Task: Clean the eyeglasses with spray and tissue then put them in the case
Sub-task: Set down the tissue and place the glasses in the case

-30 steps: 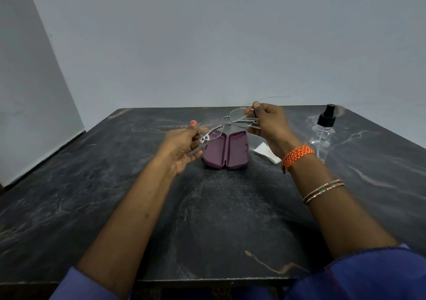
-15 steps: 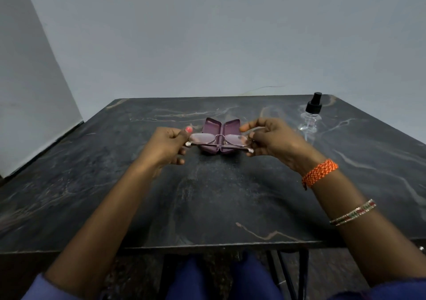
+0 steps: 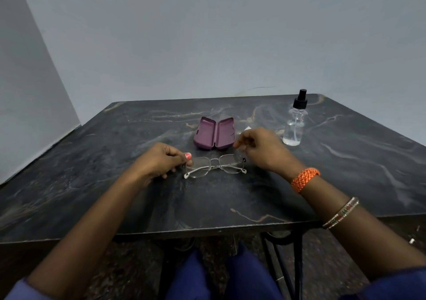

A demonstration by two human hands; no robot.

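Your glasses (image 3: 215, 166) lie on the table (image 3: 115, 161), temples folded, just in front of the case (image 3: 214, 133). They are not in the case.

Your left hand (image 3: 161, 161) is at the left end of the frame, thumb and fingers curled and pinched on that end near the hinge. The painted thumbnail sits right at the left lens edge.

Your right hand (image 3: 260, 148) is above the right end of the frame, fingers loosely curled. It looks lifted just off the glasses, with nothing in it that I can see. Contact with the right hinge: can't tell for sure, the hand covers that corner.

The hands are apart, one at each end of the glasses.

The case is open, both purple halves up like a book, empty as far as visible, standing just behind the glasses and between your hands.

The bottle (image 3: 295, 124) stands upright to the right of the case, near your right hand but not touching it. It has a black spray head and a clear body.

A small white bit of tissue (image 3: 247, 128) shows behind your right hand, mostly hidden by it.

An orange band (image 3: 304, 178) and bangles (image 3: 341, 213) are on your right wrist.
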